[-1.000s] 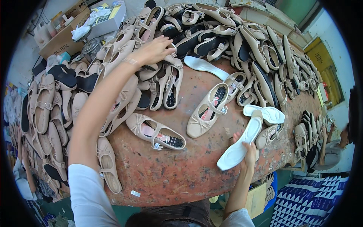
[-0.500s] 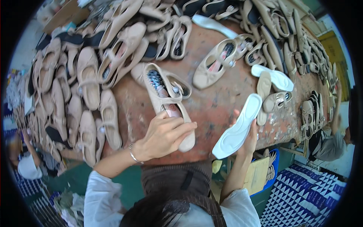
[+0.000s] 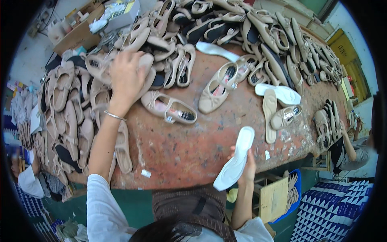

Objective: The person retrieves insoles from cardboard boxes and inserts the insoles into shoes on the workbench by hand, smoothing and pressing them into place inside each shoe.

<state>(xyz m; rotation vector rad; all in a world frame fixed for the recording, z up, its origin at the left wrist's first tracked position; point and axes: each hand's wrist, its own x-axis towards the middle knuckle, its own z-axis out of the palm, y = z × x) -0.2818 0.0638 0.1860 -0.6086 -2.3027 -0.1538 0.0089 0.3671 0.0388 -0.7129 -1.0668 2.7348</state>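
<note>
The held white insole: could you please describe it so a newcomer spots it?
At the red-brown table, find the right hand by the near edge. The white insole is held there; other white insoles lie farther back, untouched.

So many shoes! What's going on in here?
Someone is at a table piled with beige shoes. Their right hand holds a white insole near the table's close edge. Their left hand is at the pile on the left, too blurred to tell whether it grips a shoe. A strapped shoe lies toward the table's middle, and more white insoles lie farther back.
</note>
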